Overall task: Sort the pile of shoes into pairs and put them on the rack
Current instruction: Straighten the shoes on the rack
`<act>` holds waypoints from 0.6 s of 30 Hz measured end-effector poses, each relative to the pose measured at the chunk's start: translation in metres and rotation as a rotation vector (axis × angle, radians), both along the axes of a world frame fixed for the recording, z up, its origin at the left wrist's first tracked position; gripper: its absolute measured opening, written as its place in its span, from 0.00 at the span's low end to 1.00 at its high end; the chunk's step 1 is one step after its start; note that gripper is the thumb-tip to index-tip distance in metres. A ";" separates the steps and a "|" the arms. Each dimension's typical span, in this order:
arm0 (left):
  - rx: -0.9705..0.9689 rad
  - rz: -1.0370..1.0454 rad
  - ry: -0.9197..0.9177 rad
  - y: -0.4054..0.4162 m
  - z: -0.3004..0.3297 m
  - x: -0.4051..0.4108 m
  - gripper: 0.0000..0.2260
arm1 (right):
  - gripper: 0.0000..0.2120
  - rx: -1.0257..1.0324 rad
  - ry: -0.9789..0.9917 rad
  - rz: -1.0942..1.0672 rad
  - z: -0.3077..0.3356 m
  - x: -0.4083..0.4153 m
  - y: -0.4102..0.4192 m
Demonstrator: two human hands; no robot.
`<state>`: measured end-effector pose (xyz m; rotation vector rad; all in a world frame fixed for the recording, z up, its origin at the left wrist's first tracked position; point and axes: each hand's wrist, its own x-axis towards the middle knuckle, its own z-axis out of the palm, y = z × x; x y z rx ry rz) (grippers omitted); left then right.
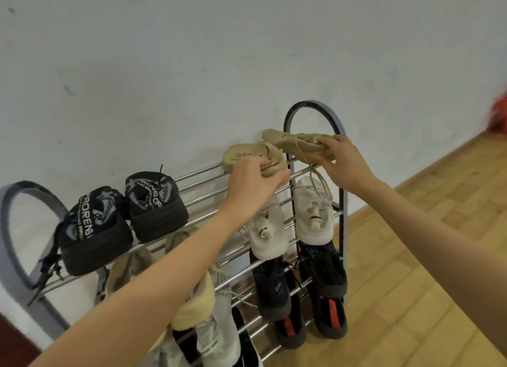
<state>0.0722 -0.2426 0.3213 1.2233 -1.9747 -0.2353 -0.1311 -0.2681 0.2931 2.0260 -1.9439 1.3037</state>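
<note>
A metal shoe rack [197, 174] stands against the white wall. My left hand [253, 185] grips a beige knit shoe [247, 155] at the top tier's right end, toe towards the wall. My right hand [345, 163] holds the matching beige shoe [296, 142] by its heel, above the rack's right end frame, with its laces dangling. A pair of black printed shoes [123, 218] sits on the top tier's left half. White sneakers [312, 213] occupy the second tier on the right, with black shoes [323, 273] below them.
Lower tiers on the left hold tan, yellow-heeled and white-green shoes [216, 331], partly hidden by my left arm. A wooden floor [411, 257] spreads to the right. A blurred red object [499, 114] lies at the far right by the wall.
</note>
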 end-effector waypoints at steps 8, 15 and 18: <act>0.019 -0.051 0.004 -0.008 0.003 -0.035 0.15 | 0.22 0.094 0.049 0.045 0.003 -0.013 -0.004; 0.068 -0.079 0.000 -0.010 0.004 -0.042 0.17 | 0.20 0.051 0.000 0.060 -0.010 -0.016 -0.010; 0.084 -0.095 -0.003 -0.014 0.003 -0.037 0.20 | 0.22 0.037 -0.019 0.085 -0.016 -0.014 -0.009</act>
